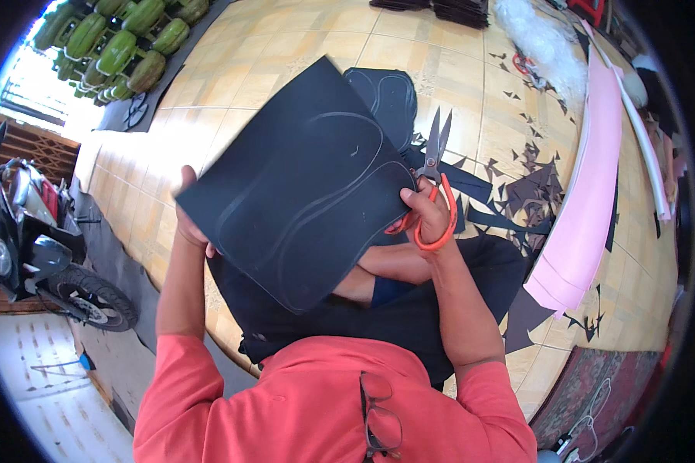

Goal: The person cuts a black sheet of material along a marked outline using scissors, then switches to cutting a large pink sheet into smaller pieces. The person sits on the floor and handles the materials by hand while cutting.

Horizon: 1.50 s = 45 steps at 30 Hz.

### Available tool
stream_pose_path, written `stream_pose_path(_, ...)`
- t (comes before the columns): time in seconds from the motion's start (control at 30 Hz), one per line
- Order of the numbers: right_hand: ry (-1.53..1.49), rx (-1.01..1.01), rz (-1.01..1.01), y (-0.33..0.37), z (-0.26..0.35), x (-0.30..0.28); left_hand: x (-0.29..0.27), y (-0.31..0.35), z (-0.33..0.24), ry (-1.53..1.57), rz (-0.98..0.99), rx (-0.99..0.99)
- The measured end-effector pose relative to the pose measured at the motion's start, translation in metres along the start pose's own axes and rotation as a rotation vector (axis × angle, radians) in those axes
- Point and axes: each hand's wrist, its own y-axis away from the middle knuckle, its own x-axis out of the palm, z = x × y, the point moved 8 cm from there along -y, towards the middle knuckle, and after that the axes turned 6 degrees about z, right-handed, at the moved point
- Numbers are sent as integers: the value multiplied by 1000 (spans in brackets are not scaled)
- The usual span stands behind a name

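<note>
A stiff black sheet (301, 193) is held up, tilted, above my lap. Pale curved outlines, shaped like shoe soles, are drawn across it. Its left corner is in the grip of my left hand (188, 212), whose fingers go partly behind the sheet. At the right edge, my right hand (434, 216) pinches the sheet under its thumb. The same hand also carries scissors (432, 162) with orange handles; their blades point away from me, slightly apart. Past the sheet lies another black piece (400, 96) with similar outlines on the floor.
Dark offcuts (529, 193) are scattered on the tiled floor (286, 54) at right, beside a long pink sheet (579, 201). White fluffy material (544, 46) lies beyond. A motorcycle (54, 255) stands at left, green gas cylinders (120, 46) far left. A patterned rug (594, 393) is near right.
</note>
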Motion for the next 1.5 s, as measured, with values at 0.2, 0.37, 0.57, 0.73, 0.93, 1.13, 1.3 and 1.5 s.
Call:
stream_pose_path(0.2, 97, 25, 84, 0, -17, 18, 48, -50, 100, -846, -199, 268)
stream_pose_path(0.37, 282, 45, 8, 12, -25, 33, 70, -82, 106, -144, -463, 489)
stream_pose_path(0.57, 568, -150, -233, 9, -20, 3, 62, -73, 74, -242, -494, 607)
stream_pose_path(0.73, 839, -228, -172, 11, -10, 22, 55, -64, 63, -289, -508, 642)
stream_pose_path(0.93, 898, -181, -160, 14, 2, 30, 59, -61, 65, -324, -522, 614)
stream_pose_path(1.13, 901, -234, -152, 16, 0, 27, 57, -61, 65, -285, -512, 594)
stream_pose_path(1.3, 826, -144, -76, 15, -7, 28, 46, -57, 55, -245, -534, 551)
stream_pose_path(1.5, 757, -139, -120, 13, -12, 30, 47, -56, 52, -309, -532, 536)
